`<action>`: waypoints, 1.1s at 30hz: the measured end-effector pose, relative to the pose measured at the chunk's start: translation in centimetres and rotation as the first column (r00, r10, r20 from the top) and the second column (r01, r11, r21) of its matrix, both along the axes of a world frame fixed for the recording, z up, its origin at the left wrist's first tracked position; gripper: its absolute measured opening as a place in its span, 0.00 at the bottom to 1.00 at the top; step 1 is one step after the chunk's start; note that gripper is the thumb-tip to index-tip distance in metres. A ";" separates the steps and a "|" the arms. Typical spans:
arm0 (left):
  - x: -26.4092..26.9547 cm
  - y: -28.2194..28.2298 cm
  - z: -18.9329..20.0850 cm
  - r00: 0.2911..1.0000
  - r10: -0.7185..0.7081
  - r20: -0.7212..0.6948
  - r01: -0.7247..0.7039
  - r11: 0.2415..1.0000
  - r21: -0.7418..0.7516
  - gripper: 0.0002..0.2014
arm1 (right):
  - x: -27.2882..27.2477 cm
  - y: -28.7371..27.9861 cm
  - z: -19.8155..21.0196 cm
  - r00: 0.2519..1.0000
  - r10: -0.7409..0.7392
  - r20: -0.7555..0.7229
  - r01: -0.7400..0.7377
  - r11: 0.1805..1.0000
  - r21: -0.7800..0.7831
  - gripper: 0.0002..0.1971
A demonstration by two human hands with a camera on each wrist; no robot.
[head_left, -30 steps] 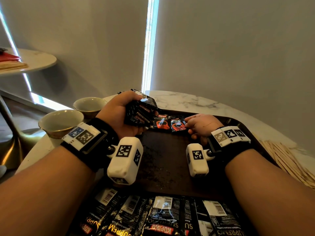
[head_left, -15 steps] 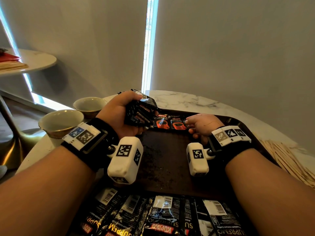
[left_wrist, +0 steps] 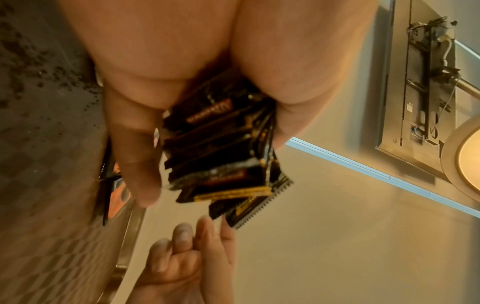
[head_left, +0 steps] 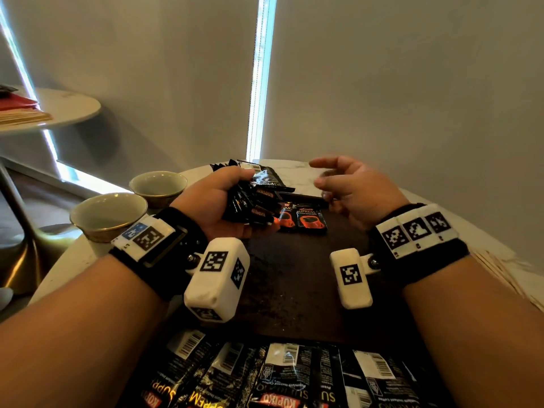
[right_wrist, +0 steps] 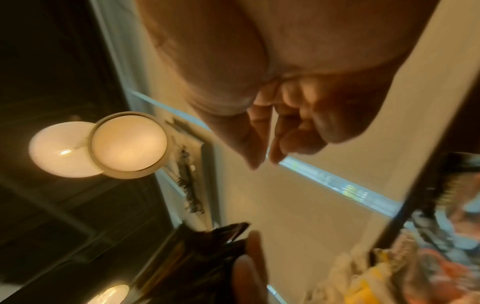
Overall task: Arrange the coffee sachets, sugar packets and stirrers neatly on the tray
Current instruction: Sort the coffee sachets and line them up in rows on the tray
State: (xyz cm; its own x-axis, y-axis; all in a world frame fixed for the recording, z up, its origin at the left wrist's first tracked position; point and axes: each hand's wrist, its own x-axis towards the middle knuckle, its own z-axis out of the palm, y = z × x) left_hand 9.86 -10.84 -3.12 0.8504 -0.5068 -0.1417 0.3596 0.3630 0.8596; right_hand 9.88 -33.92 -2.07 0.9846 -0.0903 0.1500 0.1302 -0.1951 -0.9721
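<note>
My left hand (head_left: pixel 223 201) grips a thick bundle of black coffee sachets (head_left: pixel 254 198) above the far left of the dark brown tray (head_left: pixel 294 278). The left wrist view shows the same bundle (left_wrist: pixel 221 148) fanned out between thumb and fingers. Two sachets (head_left: pixel 300 219) with red cup pictures lie flat side by side at the tray's far edge. My right hand (head_left: pixel 344 184) hovers above them, empty, its fingers loosely extended toward the bundle. A strip of joined black sachets (head_left: pixel 279 378) lies across the tray's near edge. Wooden stirrers (head_left: pixel 506 278) lie in a pile on the table at the right.
Two empty ceramic cups (head_left: pixel 109 213) (head_left: pixel 159 187) stand on the round marble table (head_left: pixel 306 172) left of the tray. A second small table (head_left: pixel 67 107) with red and tan items stands at the far left. A wall and a window slit are behind.
My right hand has lifted off the two sachets on the tray and risen toward the bundle. The second sachet now lies straight beside the first. The left hand stays where it was.
</note>
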 end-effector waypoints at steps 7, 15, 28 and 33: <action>-0.2 0.1 -0.2 0.996 -0.068 0.061 0.067 0.998 0.011 0.24 | -3.4 3.3 1.9 0.868 0.486 -0.098 -0.495 0.864 -0.092 0.41; -0.2 0.0 -0.1 0.998 -0.032 0.056 0.038 0.993 -0.110 0.25 | -3.4 4.3 1.6 0.941 0.330 0.071 -0.281 0.883 -0.376 0.24; -0.1 0.3 0.1 0.995 0.102 0.003 -0.102 0.994 -0.048 0.14 | -3.2 4.6 0.9 0.935 0.334 0.119 -0.298 0.921 -0.252 0.30; -0.3 0.8 0.4 0.999 0.043 -0.003 -0.043 0.999 0.020 0.19 | -2.3 3.9 0.4 0.964 0.192 0.183 -0.148 0.962 -0.231 0.25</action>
